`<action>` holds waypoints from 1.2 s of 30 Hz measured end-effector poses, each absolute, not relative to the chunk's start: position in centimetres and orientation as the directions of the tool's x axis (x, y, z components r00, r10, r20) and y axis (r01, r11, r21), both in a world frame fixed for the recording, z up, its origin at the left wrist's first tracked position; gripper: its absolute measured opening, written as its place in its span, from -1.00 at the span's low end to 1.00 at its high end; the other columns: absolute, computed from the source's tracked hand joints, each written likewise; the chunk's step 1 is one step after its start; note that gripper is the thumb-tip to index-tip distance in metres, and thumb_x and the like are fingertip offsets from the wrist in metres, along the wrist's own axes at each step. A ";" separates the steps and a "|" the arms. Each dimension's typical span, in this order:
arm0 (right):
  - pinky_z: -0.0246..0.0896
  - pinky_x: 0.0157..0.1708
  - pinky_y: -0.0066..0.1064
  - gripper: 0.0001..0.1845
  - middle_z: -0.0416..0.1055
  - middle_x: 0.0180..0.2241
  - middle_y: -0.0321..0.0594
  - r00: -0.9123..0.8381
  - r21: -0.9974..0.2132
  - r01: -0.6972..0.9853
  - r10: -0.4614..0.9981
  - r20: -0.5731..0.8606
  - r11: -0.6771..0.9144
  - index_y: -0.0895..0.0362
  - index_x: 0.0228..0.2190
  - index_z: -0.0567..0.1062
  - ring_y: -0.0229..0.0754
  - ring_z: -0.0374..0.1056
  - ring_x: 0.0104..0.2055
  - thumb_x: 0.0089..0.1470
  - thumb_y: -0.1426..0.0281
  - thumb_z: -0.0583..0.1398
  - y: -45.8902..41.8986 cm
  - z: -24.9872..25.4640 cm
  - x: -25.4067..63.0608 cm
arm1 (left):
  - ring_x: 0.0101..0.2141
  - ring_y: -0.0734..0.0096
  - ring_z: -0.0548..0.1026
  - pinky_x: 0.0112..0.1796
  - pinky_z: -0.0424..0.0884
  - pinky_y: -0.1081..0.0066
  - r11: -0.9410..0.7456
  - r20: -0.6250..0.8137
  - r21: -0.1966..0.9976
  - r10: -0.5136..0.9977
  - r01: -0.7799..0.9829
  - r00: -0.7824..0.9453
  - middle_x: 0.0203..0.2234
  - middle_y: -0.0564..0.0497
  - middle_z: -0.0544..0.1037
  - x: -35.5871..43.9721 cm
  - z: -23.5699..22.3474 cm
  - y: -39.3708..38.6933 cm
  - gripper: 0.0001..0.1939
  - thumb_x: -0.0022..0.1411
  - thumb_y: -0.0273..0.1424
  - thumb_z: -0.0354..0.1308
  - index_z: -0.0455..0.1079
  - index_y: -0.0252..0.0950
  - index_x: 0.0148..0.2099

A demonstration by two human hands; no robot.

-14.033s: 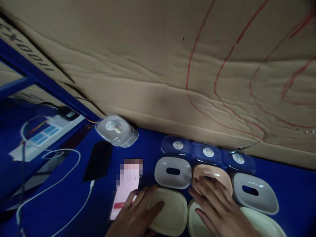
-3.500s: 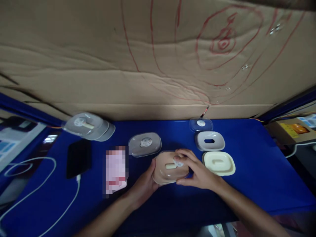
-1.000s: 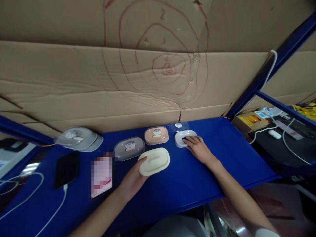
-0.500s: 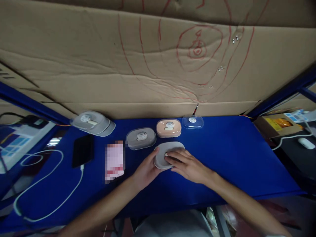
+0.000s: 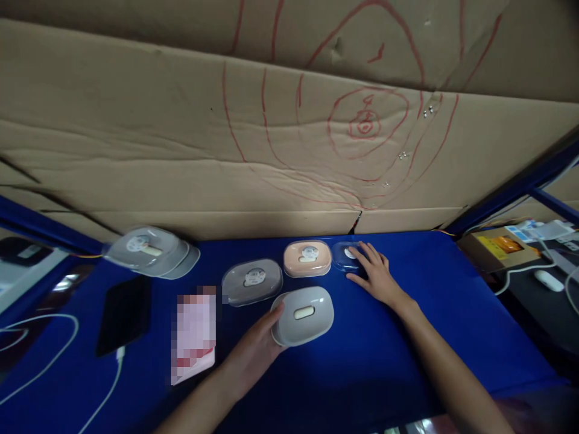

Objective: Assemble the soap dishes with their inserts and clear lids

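My left hand [image 5: 253,355] grips a grey rounded box [image 5: 312,328] by its left side, thumb along the rim. The box has a white oblong piece set in the middle of its top. My right hand [image 5: 377,274] reaches to the back of the table, fingers apart over the right side of a clear plastic lid [image 5: 340,260] with a round label. Whether the fingertips touch the lid is hard to make out. Left of the lid stands a peach box [image 5: 294,265] under a clear cover. Beside that lies a grey covered box [image 5: 237,286].
Stacked grey boxes [image 5: 169,250] with a clear lid stand at the back left. Nearer are a black phone [image 5: 124,316] on a white cable and a blurred pink packet [image 5: 194,331]. A cardboard wall [image 5: 158,138] rises behind the blue table [image 5: 434,301]. At right sits an open carton [image 5: 488,259].
My right hand has left the grey box and moved back and right to the clear lid. My left hand still holds the box, now with its white top piece uncovered. The view has shifted.
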State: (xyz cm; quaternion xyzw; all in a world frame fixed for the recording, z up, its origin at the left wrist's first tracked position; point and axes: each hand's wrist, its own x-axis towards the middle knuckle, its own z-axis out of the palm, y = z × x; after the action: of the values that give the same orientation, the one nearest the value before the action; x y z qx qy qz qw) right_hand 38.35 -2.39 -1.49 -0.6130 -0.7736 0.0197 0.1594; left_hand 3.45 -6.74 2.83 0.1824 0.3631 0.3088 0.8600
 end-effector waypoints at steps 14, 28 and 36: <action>0.32 0.29 0.07 -0.48 0.36 0.33 -0.20 -0.209 -0.672 0.644 0.930 0.304 0.365 -0.15 0.36 0.29 0.08 0.33 0.34 0.44 0.21 0.09 -8.6 2.7 32.7 | 0.34 -0.06 0.35 0.30 0.27 0.02 0.779 -0.511 0.453 0.625 -0.433 0.591 0.26 -0.16 0.52 3.8 2.3 -6.8 -0.44 0.45 -0.04 0.13 0.46 -0.30 0.28; 0.09 0.38 0.24 -0.44 0.03 0.46 0.03 -0.519 -0.569 0.542 0.779 0.351 0.618 0.01 0.20 0.39 0.20 -0.12 0.53 0.25 0.16 0.34 -8.8 2.2 30.8 | 0.13 0.01 0.55 0.02 0.46 0.22 0.666 -0.448 0.644 0.727 -0.376 0.520 0.14 -0.19 0.61 4.5 1.9 -7.3 -0.37 0.30 -0.01 0.32 0.47 -0.27 0.27; 0.17 0.37 0.15 -0.29 0.05 0.45 0.05 -0.549 -0.510 0.529 0.732 0.404 0.679 0.02 0.26 0.29 0.17 -0.09 0.53 0.20 0.12 0.37 -11.6 3.6 31.2 | -0.02 0.13 0.64 -0.07 0.52 0.32 0.679 -0.560 0.586 0.734 -0.443 0.384 -0.03 -0.15 0.70 5.8 4.9 -10.9 -0.55 0.34 -0.10 0.32 0.57 -0.34 0.08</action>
State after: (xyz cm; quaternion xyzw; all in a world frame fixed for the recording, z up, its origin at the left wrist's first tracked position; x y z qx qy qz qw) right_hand 31.17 -11.58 3.63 -0.3646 -0.8642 0.1668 0.3039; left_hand 5.81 -10.86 4.88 0.1730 0.4210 0.3615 0.8137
